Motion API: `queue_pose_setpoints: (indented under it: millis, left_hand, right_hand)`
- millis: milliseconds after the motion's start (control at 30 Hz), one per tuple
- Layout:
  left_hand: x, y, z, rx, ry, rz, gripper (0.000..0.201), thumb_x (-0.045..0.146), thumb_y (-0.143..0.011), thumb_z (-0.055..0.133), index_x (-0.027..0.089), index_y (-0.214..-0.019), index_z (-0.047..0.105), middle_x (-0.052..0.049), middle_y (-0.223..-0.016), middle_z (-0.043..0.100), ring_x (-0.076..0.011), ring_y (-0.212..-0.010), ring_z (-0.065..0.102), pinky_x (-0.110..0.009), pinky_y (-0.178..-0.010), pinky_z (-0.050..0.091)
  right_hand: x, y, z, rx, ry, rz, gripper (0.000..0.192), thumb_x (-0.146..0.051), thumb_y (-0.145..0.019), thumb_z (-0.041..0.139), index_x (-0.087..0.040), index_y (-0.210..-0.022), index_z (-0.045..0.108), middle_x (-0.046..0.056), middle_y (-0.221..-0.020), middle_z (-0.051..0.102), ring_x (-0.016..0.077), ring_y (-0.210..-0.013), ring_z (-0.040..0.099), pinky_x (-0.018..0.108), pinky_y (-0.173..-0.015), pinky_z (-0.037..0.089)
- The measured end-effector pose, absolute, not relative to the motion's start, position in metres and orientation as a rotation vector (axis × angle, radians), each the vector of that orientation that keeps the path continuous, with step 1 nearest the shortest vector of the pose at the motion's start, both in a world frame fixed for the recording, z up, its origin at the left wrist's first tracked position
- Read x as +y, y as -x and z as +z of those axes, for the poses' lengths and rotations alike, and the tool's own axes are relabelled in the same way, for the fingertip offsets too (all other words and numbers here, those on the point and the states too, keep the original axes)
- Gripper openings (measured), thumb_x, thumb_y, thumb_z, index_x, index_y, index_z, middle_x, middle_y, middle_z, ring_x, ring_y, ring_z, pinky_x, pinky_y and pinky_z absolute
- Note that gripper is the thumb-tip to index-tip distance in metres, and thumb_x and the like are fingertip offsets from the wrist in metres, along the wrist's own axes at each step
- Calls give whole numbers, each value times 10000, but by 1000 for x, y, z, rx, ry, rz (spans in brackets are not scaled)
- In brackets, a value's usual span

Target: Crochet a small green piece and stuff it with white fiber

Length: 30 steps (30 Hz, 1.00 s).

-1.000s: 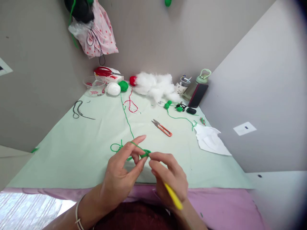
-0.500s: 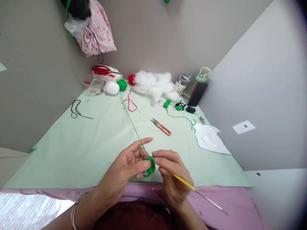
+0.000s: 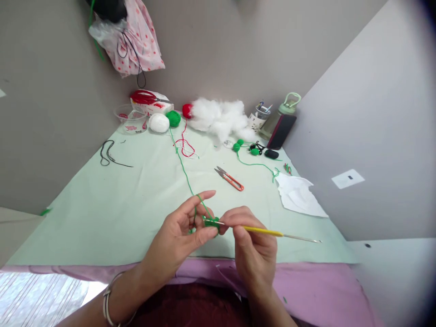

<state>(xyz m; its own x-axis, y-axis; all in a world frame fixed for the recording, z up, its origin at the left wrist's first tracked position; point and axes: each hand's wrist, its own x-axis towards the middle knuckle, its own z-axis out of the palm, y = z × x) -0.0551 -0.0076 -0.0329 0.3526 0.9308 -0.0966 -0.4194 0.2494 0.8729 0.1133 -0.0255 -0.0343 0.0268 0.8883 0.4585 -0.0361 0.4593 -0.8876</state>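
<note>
Item: crochet hook (image 3: pixel 269 232), pinched in my right hand (image 3: pixel 254 243), now swung level; left hand (image 3: pixel 180 236) still clamps green crochet piece (image 3: pixel 211 222).

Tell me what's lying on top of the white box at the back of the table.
Red-handled scissors lie across the top of the white box, blades pointing right. The handles cover much of the lid, and whatever the box holds cannot be seen.

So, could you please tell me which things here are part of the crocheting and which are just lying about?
In use: left hand, right hand, crochet hook, green crochet piece, green yarn ball.

Lying about: orange snips, white stuffing, red scissors, phone, white cloth.
</note>
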Motion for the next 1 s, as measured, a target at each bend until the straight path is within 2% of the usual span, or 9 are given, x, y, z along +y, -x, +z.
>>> queue_pose_setpoints:
  millis: [167,300,400,500,567,733,833,900,1000]
  left_hand:
    - [-4,60,-27,661,-743,926,648,265,-832,826,307,-1457,660,-16,-972,625,-149,-817,531,-273,-707,416]
    - [-1,62,-25,531,-662,828,551,284,-775,782,211,-1321,761,-22,-855,587,-143,-733,464,-265,-619,328]
    - [-3,61,-27,563,-689,891,474,272,-802,785,239,-1275,783,-22,-898,607,-152,-781,512,-275,-692,398]
    - [-7,58,-30,658,-835,957,475,272,-854,815,297,-1323,749,-26,-974,664,-202,-939,601,-340,-897,463]
    - [-8,57,-31,737,-927,984,454,302,-888,818,306,-1336,742,-23,-975,678,-203,-949,609,-355,-949,464]
    - [-8,54,-30,833,-910,1084,421,341,-889,845,317,-1302,769,7,-895,666,-158,-851,579,-301,-883,490]
    - [-7,51,-31,808,-788,1139,510,308,-844,897,343,-1333,756,29,-891,646,-127,-829,571,-259,-847,489]
    - [-5,51,-32,751,-672,1077,538,308,-832,909,321,-1347,753,28,-873,633,-109,-792,556,-232,-780,471]
    - [-2,54,-32,679,-547,955,458,344,-864,878,256,-1305,786,21,-814,598,-95,-739,510,-220,-725,438]
  right_hand:
    - [-21,-116,-33,-1236,783,961,189,-270,-1055,622,-257,-1013,806,14,-821,688,154,-778,651,305,-741,543]
    - [-15,-120,-28,-1082,743,1157,191,-328,-1022,672,-234,-912,797,5,-746,651,127,-624,606,265,-604,520]
    - [-14,-119,-30,-1036,727,1221,195,-334,-1022,667,-238,-897,783,1,-750,650,113,-585,576,250,-564,506]
    - [-16,-115,-34,-1185,778,1054,170,-318,-1029,658,-257,-966,803,40,-865,728,165,-760,679,298,-671,572]
    - [-18,-111,-35,-1298,814,917,161,-290,-1034,654,-269,-1024,813,62,-947,770,201,-896,712,333,-744,599]
    - [-21,-108,-34,-1442,872,718,215,-193,-1053,601,-286,-1092,791,43,-948,777,179,-844,721,318,-706,607]
    - [-25,-109,-36,-1724,963,301,320,-115,-1005,642,-317,-1213,777,69,-1041,770,212,-937,730,354,-739,622]
    - [-27,-110,-38,-1813,954,103,390,-88,-986,653,-327,-1276,759,81,-1083,767,222,-965,726,363,-737,623]
    - [-24,-112,-37,-1637,948,265,317,-95,-1014,597,-285,-1195,776,71,-996,763,207,-888,708,358,-706,604]
